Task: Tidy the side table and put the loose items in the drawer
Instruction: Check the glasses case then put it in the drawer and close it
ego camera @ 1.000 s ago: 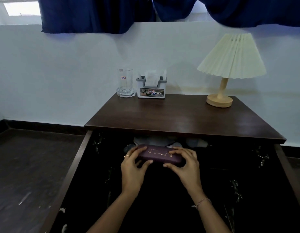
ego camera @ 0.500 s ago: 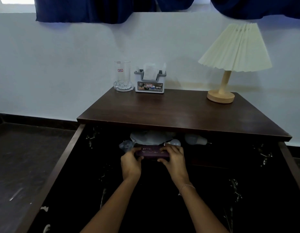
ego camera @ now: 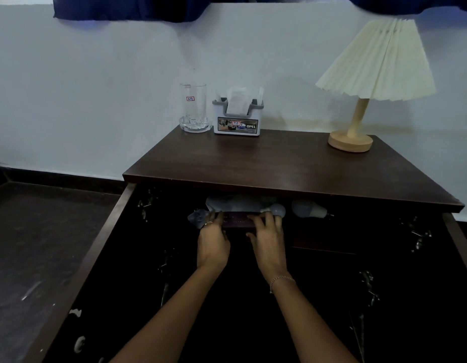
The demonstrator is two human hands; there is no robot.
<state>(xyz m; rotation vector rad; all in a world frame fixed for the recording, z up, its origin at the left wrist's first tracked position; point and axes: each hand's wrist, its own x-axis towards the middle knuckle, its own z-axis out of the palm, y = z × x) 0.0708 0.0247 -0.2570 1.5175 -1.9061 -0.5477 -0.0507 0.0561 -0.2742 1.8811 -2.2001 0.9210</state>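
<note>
1. head view: dark wooden side table (ego camera: 292,163) against a pale wall, bearing a glass (ego camera: 193,111), tissue holder (ego camera: 237,119) and lamp (ego camera: 358,100); its drawer (ego camera: 96,258) is pulled open.
2. left hand (ego camera: 212,244) and right hand (ego camera: 269,242) reach in, fingers curled around a purple case (ego camera: 237,221) at the drawer's back, beside light bulbs (ego camera: 308,209).

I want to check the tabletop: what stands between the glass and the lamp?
In the head view, only the tissue holder stands between the glass and the lamp, close beside the glass; the remaining tabletop is bare.

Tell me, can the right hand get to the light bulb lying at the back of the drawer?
Probably yes: the right hand rests on the purple case, and the bulb lies just right of it, uncovered, under the tabletop's overhang.
</note>
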